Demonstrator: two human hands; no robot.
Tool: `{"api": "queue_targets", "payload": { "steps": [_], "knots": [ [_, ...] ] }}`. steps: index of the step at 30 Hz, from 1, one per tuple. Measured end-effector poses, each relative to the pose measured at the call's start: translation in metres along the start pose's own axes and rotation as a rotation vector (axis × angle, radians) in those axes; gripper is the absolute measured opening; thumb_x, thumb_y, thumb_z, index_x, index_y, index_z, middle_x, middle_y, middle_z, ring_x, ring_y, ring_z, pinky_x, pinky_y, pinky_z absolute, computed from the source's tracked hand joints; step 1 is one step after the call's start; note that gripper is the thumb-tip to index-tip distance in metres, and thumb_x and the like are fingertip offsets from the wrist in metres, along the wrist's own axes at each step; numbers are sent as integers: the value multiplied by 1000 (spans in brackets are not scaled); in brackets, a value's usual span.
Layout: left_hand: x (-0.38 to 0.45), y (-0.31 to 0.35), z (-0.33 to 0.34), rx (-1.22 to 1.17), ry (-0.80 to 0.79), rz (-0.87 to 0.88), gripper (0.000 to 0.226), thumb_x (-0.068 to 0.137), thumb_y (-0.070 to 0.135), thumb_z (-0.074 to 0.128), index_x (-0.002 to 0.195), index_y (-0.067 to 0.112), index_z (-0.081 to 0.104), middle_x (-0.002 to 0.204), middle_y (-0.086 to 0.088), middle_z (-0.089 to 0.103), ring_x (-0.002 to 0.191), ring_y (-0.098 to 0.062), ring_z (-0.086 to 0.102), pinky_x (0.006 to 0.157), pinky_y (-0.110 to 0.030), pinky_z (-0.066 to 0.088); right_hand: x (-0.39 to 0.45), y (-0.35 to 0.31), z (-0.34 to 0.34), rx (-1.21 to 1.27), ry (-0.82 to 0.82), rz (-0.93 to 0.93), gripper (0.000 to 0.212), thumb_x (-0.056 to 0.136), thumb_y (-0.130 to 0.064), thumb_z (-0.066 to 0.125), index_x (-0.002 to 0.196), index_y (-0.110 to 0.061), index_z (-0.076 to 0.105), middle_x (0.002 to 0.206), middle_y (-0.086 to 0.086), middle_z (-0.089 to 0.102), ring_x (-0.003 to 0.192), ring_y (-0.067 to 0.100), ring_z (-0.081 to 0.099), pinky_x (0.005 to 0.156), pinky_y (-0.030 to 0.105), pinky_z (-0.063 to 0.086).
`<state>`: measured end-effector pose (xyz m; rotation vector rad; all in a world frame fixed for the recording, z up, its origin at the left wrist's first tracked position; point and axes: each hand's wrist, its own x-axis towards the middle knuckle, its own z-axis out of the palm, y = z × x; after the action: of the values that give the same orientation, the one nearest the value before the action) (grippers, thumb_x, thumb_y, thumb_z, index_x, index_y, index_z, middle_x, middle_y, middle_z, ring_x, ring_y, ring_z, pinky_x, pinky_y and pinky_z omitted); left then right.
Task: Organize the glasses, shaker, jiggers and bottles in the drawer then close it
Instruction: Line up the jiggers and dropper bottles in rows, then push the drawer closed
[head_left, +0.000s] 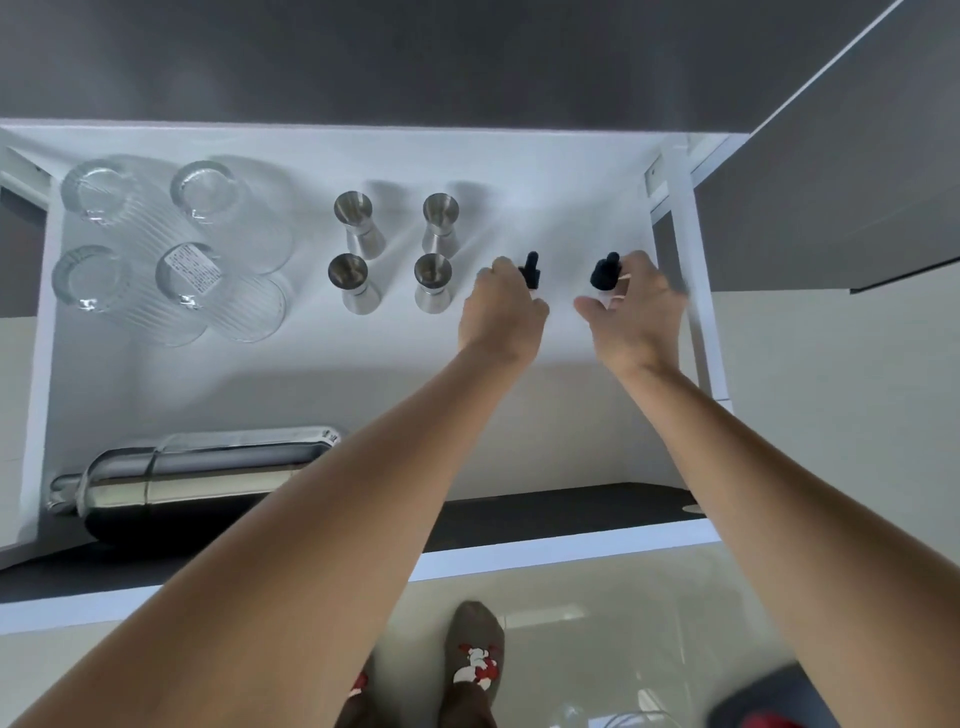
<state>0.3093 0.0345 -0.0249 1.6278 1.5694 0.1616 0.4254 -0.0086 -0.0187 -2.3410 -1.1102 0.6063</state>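
Your left hand (501, 306) has its fingers curled tight around a small bottle (531, 270); only the black dropper-style cap pokes out above your knuckles, and the body is hidden inside your fist. Your right hand (636, 306) grips a second bottle (604, 273) with the same rounded black rubbery cap, a sliver of pale body showing below it, thumb spread toward the middle. Whether either bottle touches the drawer floor you cannot tell, since your hands cover their bases.

Just left of your left hand stand four jiggers (358, 283), brushed metal hourglass cones in a two-by-two block, upright and apart from one another. Further left, four clear ribbed glasses (176, 291) stand upside down, also two by two, so closely that their flared rims overlap in view; one carries a printed label on its base. Along the near left edge the shaker (171, 475) lies on its side, polished steel, rounded cap pointing left, its right end cut off behind your left forearm.

All of it sits in the open drawer (685, 218), smooth white inside, with a dark front panel nearest you. Below, your patterned socks (475, 660) show on a glossy pale floor, and the lower right corner is blurred
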Motion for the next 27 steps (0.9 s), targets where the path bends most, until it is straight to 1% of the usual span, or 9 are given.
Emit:
{"api": "queue_targets", "payload": {
  "steps": [4,9,11,12,14,17,22,25,27],
  "knots": [
    [3,-6,1,-132,208,189,24,92,10,58,111,-2,49,107,-15,63,90,-34,62,75,-42,50,10,-5,11,80,2,-108,26,77,-8,72,99,-9,57,86,0,66,79,25,65,64,15,46],
    [7,-12,4,-112,194,204,23,91,1,58,111,0,48,103,-9,66,78,-23,54,63,-24,34,15,-9,22,81,-28,-137,27,76,-6,71,98,-8,56,82,-6,62,77,27,64,65,13,45],
    [8,-13,2,-119,172,172,27,90,0,59,115,2,48,108,-8,65,85,-24,58,66,-22,35,15,-11,23,89,-57,-108,32,76,-7,72,102,-7,55,86,-5,62,81,28,63,74,25,52],
    [7,-13,1,-125,157,155,31,90,1,61,119,3,48,113,-9,64,94,-25,60,70,-23,38,14,-12,22,92,-93,-82,37,77,-8,72,108,-8,53,91,-3,62,87,29,63,78,32,52],
    [0,-11,-5,-129,120,125,45,89,2,63,130,4,44,126,-11,59,113,-25,57,84,-26,43,10,-14,18,43,-175,-10,56,79,-11,73,126,-12,43,113,5,60,106,28,57,80,31,48],
    [-31,-10,-17,-119,102,115,54,89,2,64,137,5,40,125,-14,57,112,-26,55,87,-27,42,-8,-17,3,-21,-216,97,70,83,-16,70,140,-13,29,141,10,45,130,29,43,93,32,45],
    [-122,-35,-52,-134,178,206,37,88,11,66,125,6,59,115,-10,70,105,-24,67,89,-27,51,-80,-30,-38,-131,-370,203,53,87,-30,63,134,-10,47,137,9,53,126,27,49,100,34,41],
    [-180,-71,-78,0,263,181,28,93,23,59,117,9,65,107,-5,73,98,-24,69,86,-34,54,-137,-33,-50,-260,-445,125,42,92,-37,56,123,-9,58,125,8,64,119,27,56,100,35,40],
    [-211,-99,-93,126,303,127,35,93,33,48,112,11,67,104,-3,73,101,-26,68,97,-44,49,-167,-32,-48,-417,-412,48,42,94,-47,47,116,-15,61,119,5,67,122,26,53,107,43,34]
  ]
}}
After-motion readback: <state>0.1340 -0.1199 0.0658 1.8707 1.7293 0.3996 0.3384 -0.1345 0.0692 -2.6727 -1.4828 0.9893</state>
